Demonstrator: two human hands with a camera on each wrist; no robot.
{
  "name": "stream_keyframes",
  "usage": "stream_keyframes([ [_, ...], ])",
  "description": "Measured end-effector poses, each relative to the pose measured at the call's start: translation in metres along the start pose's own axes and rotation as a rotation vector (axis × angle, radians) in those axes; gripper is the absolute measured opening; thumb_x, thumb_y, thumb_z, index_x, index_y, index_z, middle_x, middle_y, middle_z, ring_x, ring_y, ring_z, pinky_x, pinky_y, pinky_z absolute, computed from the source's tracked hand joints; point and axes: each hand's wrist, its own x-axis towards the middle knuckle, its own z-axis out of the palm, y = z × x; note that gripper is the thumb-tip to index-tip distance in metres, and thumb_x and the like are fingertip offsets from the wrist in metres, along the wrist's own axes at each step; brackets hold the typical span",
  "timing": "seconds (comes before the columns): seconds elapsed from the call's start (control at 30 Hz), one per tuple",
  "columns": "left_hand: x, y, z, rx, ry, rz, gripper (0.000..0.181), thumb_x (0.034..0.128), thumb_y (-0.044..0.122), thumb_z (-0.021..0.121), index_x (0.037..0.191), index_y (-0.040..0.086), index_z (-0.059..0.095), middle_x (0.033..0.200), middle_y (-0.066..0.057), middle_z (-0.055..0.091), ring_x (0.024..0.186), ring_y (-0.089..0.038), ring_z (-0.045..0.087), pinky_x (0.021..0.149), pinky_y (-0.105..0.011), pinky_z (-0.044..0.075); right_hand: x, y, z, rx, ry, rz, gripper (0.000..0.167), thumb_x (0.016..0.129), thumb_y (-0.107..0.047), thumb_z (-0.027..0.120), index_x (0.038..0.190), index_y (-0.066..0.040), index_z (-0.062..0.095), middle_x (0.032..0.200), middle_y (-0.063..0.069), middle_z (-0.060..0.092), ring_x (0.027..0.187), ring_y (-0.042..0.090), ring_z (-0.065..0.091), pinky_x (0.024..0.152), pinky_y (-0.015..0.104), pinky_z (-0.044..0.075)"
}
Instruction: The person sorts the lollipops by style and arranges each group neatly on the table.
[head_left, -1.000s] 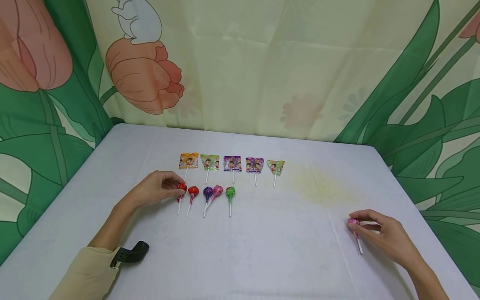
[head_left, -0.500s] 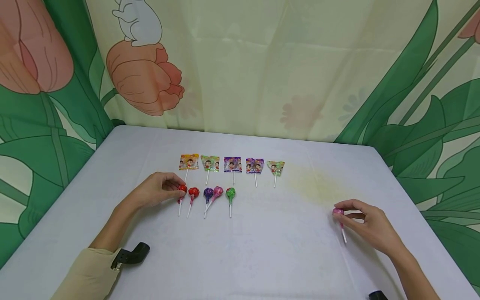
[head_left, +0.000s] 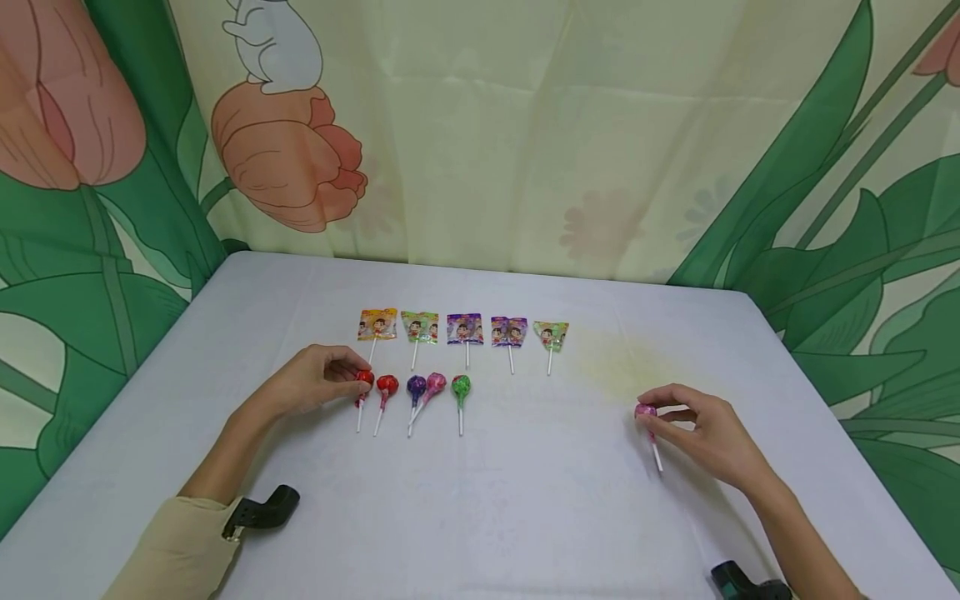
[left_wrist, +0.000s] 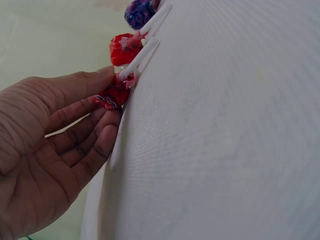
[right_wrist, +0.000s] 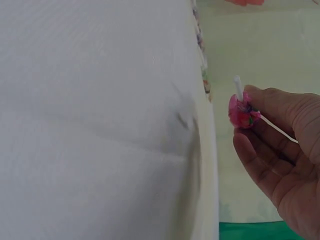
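My left hand (head_left: pixel 311 383) pinches the round head of a red lollipop (left_wrist: pixel 118 91) at the left end of the near row, its white stick resting on the table. Beside it lies another red lollipop (head_left: pixel 387 385). Farther right, a purple lollipop (head_left: pixel 416 386) and a pink lollipop (head_left: pixel 435 383) lie with their sticks crossing, then a green lollipop (head_left: pixel 461 387). My right hand (head_left: pixel 705 431) holds a second pink lollipop (right_wrist: pixel 242 111) by its head between thumb and fingers, raised above the right half of the table, stick hanging down.
Behind the near row lies a row of flat-wrapped lollipops, from an orange packet (head_left: pixel 377 324) to a green packet (head_left: pixel 552 335). The white-covered table (head_left: pixel 525 508) meets a floral curtain (head_left: pixel 480 142) at the back. A yellowish stain (head_left: pixel 618 371) marks the cloth.
My right hand has moved left and slightly away from me, carrying the pink lollipop. The left hand stays on the red lollipop, and the rows have not moved.
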Motion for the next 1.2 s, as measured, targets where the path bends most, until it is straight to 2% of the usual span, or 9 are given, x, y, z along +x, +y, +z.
stream_keyframes([
  [0.23,0.0,0.001,0.001,0.013,0.009,-0.013,0.026,0.0909,0.016,0.079,0.113,0.003,0.073,0.095,-0.004,0.069,0.088,-0.02,0.062,0.081,-0.033,0.054,0.015,-0.009,0.011,0.013,-0.021,-0.014,0.029,0.085,-0.005,0.082,0.112,-0.007,0.073,0.104,0.0,0.075,0.096,-0.001,0.065,0.083,0.021,0.058],
  [0.37,0.0,0.001,0.002,0.007,0.01,-0.012,0.026,0.0909,0.017,0.079,0.112,0.003,0.073,0.095,-0.004,0.069,0.088,-0.02,0.062,0.081,-0.034,0.054,0.021,-0.015,0.016,0.029,-0.034,-0.009,0.028,0.086,-0.006,0.082,0.113,-0.008,0.073,0.104,-0.001,0.075,0.097,0.005,0.066,0.084,0.022,0.058],
  [0.53,0.0,0.0,0.002,0.003,0.013,-0.011,0.025,0.0911,0.017,0.079,0.111,0.004,0.073,0.095,-0.004,0.069,0.088,-0.02,0.062,0.081,-0.035,0.054,0.029,-0.025,0.022,0.064,-0.046,-0.017,0.026,0.088,-0.011,0.081,0.113,-0.009,0.073,0.105,-0.001,0.075,0.099,0.014,0.067,0.086,0.03,0.06],
  [0.67,0.0,-0.001,0.002,0.001,0.015,-0.005,0.025,0.091,0.017,0.079,0.111,0.003,0.073,0.095,-0.004,0.07,0.088,-0.02,0.062,0.081,-0.035,0.054,0.036,-0.032,0.027,0.088,-0.054,-0.014,0.025,0.089,-0.015,0.081,0.112,-0.01,0.074,0.105,-0.001,0.074,0.099,0.016,0.067,0.088,0.034,0.06],
  [0.93,0.001,0.0,0.001,-0.004,0.009,-0.002,0.025,0.0911,0.017,0.079,0.111,0.003,0.073,0.095,-0.004,0.069,0.088,-0.02,0.062,0.082,-0.035,0.054,0.048,-0.041,0.037,0.118,-0.063,-0.044,0.023,0.09,-0.014,0.08,0.111,-0.009,0.074,0.105,-0.001,0.075,0.098,0.015,0.068,0.087,0.03,0.059],
  [1.2,0.0,0.002,0.001,0.003,0.015,-0.026,0.026,0.091,0.017,0.079,0.112,0.004,0.073,0.095,-0.005,0.069,0.088,-0.02,0.062,0.083,-0.035,0.054,0.063,-0.052,0.051,0.193,-0.085,-0.086,0.02,0.089,-0.014,0.081,0.109,-0.011,0.074,0.101,-0.004,0.075,0.095,0.013,0.07,0.087,0.031,0.059],
])
